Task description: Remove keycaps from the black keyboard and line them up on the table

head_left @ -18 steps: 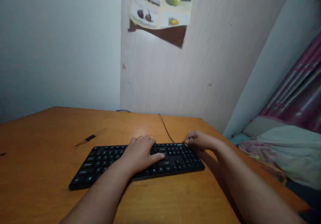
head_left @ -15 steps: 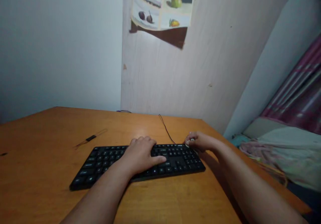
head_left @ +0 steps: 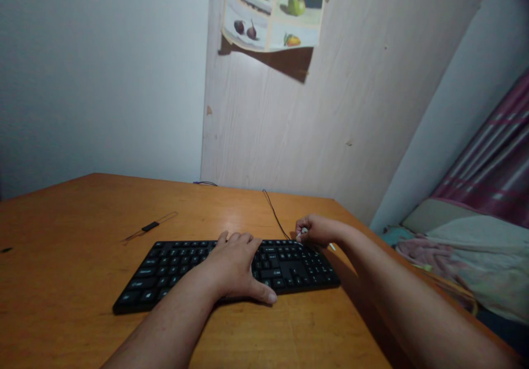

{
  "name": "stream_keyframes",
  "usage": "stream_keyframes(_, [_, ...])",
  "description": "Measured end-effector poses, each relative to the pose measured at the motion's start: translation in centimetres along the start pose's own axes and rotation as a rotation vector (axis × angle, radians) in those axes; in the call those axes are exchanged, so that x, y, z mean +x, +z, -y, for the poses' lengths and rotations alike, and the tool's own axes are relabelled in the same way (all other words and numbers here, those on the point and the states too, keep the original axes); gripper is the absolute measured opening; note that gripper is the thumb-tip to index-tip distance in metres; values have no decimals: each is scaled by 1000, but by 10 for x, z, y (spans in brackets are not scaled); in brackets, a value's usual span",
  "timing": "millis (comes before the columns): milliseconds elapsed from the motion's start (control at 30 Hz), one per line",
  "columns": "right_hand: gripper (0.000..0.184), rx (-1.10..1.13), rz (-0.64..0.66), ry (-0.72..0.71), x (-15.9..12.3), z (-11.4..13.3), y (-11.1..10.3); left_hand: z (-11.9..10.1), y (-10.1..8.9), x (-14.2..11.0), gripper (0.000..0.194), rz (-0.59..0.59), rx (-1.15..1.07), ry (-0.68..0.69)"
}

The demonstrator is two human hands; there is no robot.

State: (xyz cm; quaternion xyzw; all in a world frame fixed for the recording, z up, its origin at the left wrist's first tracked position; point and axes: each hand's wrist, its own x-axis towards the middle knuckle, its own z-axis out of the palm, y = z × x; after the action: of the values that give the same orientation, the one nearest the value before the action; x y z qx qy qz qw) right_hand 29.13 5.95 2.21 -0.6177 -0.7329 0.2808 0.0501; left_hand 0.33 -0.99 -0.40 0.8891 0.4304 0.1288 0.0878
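Note:
The black keyboard lies flat on the wooden desk. My left hand spans its middle, the fingers over the far edge and the thumb down at the near edge. My right hand is closed at the keyboard's far right corner, above the number keys. A small whitish thing shows between its fingers, and a white tip sticks out under the palm side. The fingers hide most of it, so its kind cannot be made out. A black cable runs back from the keyboard's far edge.
A small black piece with thin wires or cords lies on the desk at left. Another thin dark cable is at the back edge. Fruit pictures hang on the wall. Bedding is at right.
My left thumb has moved from the keys toward me, to the near edge, and the fingers have spread. My right hand has shifted slightly left, and a white tip now shows behind it.

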Motion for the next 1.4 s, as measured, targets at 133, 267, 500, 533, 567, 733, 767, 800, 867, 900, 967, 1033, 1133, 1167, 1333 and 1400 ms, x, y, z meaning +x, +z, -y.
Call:
stream_keyframes(133, [10,-82,29,-83,7,13,4,4,2,-1,114,9,5,7])
stream_keyframes(267, [9,-85,33,-2,0,-2,-5,4,2,-2,115,24,4,7])
stream_keyframes(500, [8,-44,28,80,-13,-24,-16,-2,-2,-1,129,53,0,-40])
stream_keyframes(533, [8,-46,25,58,-12,-20,-14,-1,-2,-1,130,51,-1,-42])
stream_keyframes(567, [8,-49,23,31,-10,-14,-12,0,-1,-1,130,47,-3,-41])
stream_keyframes(733, [10,-50,46,-97,1,9,4,5,4,-1,131,26,-5,-26])
stream_keyframes(767, [10,-45,47,-115,2,10,5,5,4,-1,131,26,-4,-29])
stream_keyframes(800, [11,-40,44,-122,1,9,5,5,4,-1,131,29,-5,-31])
stream_keyframes(867, [12,-28,34,-92,-2,1,1,5,4,-1,130,38,-9,-36])
stream_keyframes(900, [12,-22,31,-62,-5,-4,-2,4,3,-1,130,42,-12,-37])
stream_keyframes(967, [11,-16,32,6,-11,-15,-9,3,2,-1,130,42,-15,-35])
stream_keyframes(1033, [10,-8,36,66,-15,-22,-14,2,1,-1,131,37,-16,-31])
stream_keyframes(1133, [9,-28,29,73,-17,-20,-16,1,1,0,130,40,-13,-28])
stream_keyframes(1167, [9,-44,27,52,-16,-16,-14,0,0,0,130,41,-11,-30])
stream_keyframes(1333, [12,-36,85,-38,-6,8,-2,0,0,0,127,36,-9,-32])
stream_keyframes(1400, [12,-33,91,-51,-3,10,0,0,0,0,127,35,-7,-37])
